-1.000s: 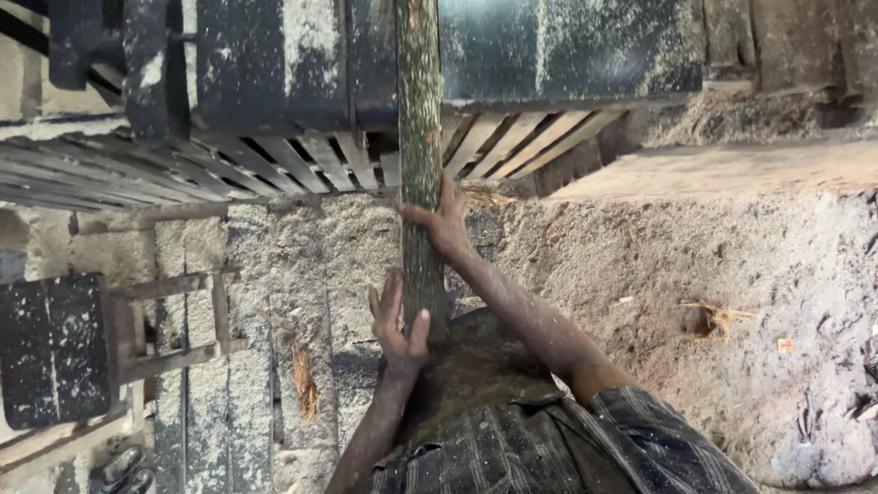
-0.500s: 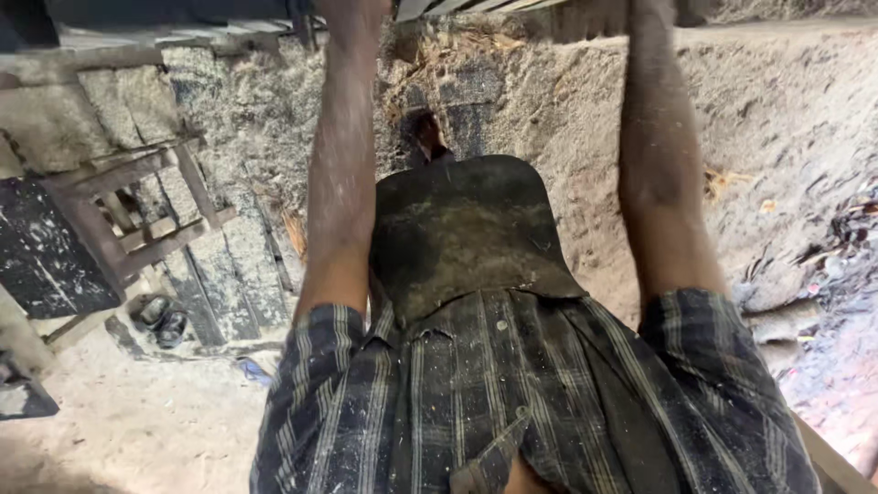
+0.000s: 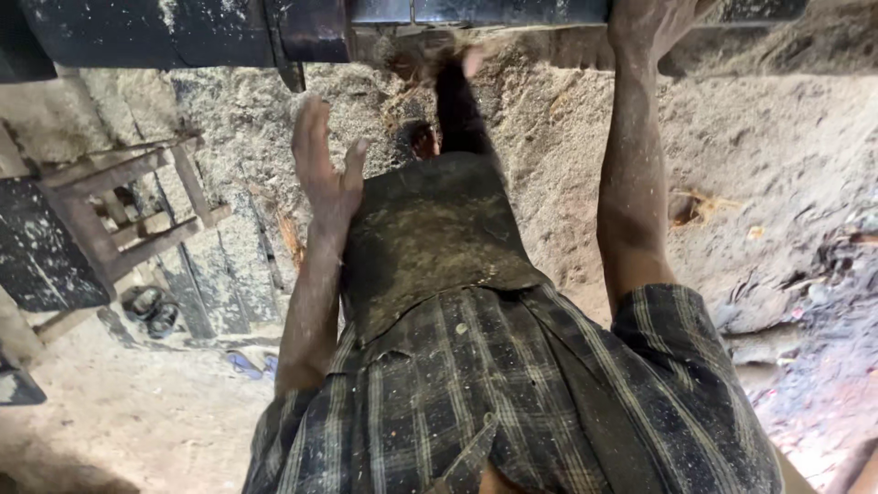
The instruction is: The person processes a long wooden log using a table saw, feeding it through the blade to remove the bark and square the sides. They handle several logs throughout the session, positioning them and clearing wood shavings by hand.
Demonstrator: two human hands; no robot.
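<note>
My left hand (image 3: 325, 174) hangs free in the air with its fingers spread and nothing in it, just below a dark metal machine body (image 3: 183, 32) that runs across the top of the view. My right hand (image 3: 645, 23) reaches up to the lower edge of that machine; its fingers are cut off by the frame. Between my arms hangs a dusty dark apron (image 3: 430, 238) over a plaid shirt (image 3: 512, 402). Sawdust covers the ground (image 3: 750, 155) in front of me.
A rough wooden frame (image 3: 137, 210) leans at the left beside a dark panel (image 3: 37, 256). A pair of sandals (image 3: 151, 306) and a blue scrap (image 3: 247, 361) lie on the dusty floor. Dark debris (image 3: 841, 265) sits at the right.
A second ago both hands rested on an upright wooden plank. The view has since tipped down, the plank is out of sight, and my left hand has come off and dropped lower.
</note>
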